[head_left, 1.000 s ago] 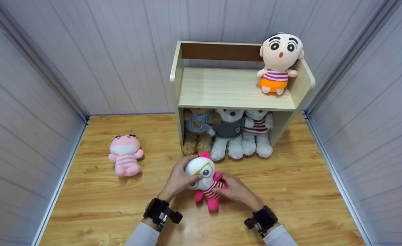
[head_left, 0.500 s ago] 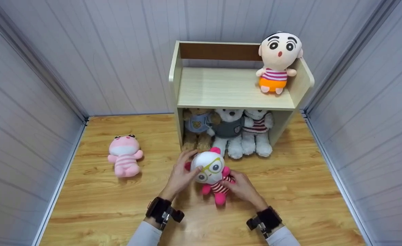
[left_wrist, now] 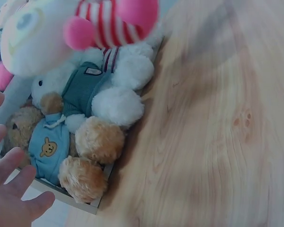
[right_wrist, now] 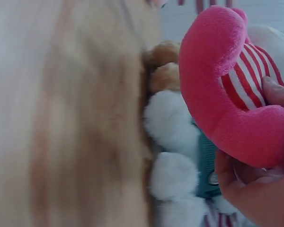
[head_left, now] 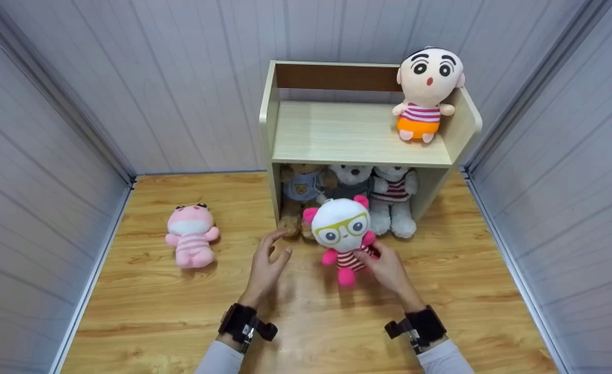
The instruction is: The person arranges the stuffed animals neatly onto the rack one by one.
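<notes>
A plush panda doll (head_left: 337, 221) with a white head, yellow glasses, pink ears and limbs and a red-striped body is held up off the floor in front of the shelf. My right hand (head_left: 389, 270) grips it by the striped body, thumb in front, as the right wrist view also shows. To the doll's left, apart from it, my left hand (head_left: 267, 267) has its fingers spread and holds nothing. Behind the doll, the lower compartment of the wooden shelf (head_left: 360, 132) holds a brown teddy bear (left_wrist: 49, 142) and two white bears, partly hidden.
On the shelf's upper board, at the right end, sits a boy doll (head_left: 423, 93) in orange shorts. A pink plush frog (head_left: 190, 236) lies on the wooden floor (head_left: 145, 311) at the left. Pale panel walls (head_left: 197, 78) enclose the back and both sides.
The panda doll has moved up and to the right toward the shelf and turned more upright. My left hand has let go of its head; my right hand still grips the body.
</notes>
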Demonstrator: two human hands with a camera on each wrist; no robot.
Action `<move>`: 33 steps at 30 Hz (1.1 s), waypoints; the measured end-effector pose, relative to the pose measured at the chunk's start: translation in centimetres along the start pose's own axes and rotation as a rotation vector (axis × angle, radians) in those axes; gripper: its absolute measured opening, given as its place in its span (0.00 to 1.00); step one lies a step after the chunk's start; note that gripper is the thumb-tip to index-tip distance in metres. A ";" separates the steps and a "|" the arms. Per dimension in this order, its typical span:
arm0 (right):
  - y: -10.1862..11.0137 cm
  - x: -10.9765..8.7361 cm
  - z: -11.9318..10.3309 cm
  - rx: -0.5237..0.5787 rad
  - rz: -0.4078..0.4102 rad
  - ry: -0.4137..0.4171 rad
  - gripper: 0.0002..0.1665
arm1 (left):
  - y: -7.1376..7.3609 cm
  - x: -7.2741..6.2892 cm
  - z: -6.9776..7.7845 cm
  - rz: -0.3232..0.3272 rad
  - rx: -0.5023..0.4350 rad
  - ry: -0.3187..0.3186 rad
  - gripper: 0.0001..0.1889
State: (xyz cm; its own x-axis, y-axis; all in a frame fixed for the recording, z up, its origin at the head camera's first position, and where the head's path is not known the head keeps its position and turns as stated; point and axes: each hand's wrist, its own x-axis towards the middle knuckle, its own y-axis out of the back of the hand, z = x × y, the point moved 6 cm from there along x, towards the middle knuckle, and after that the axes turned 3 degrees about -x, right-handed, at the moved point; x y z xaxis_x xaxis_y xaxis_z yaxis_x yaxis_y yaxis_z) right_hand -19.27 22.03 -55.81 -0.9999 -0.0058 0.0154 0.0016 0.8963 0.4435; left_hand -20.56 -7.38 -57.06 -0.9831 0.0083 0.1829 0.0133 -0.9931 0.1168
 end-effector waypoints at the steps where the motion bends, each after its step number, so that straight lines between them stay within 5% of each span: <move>1: 0.3 0.1 -0.4 0.012 0.010 0.002 0.17 | 0.1 0.0 -0.1 0.002 -0.006 0.010 0.21; 20: 6.3 1.5 -11.1 0.077 0.188 0.245 0.12 | 0.7 -0.8 -0.9 -0.006 -0.035 0.019 0.21; 33: 9.5 5.2 -16.0 0.063 0.307 0.315 0.13 | 1.0 -1.2 -1.5 -0.008 -0.050 0.069 0.23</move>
State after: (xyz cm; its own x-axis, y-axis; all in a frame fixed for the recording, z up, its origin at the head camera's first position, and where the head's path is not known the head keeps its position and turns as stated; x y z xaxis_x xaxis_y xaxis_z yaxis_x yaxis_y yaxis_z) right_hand -24.21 23.41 -37.15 -0.8993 0.1384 0.4148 0.2866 0.9030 0.3200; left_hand -19.66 -8.53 -58.57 -0.9934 0.0100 0.1140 -0.0021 -0.9976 0.0688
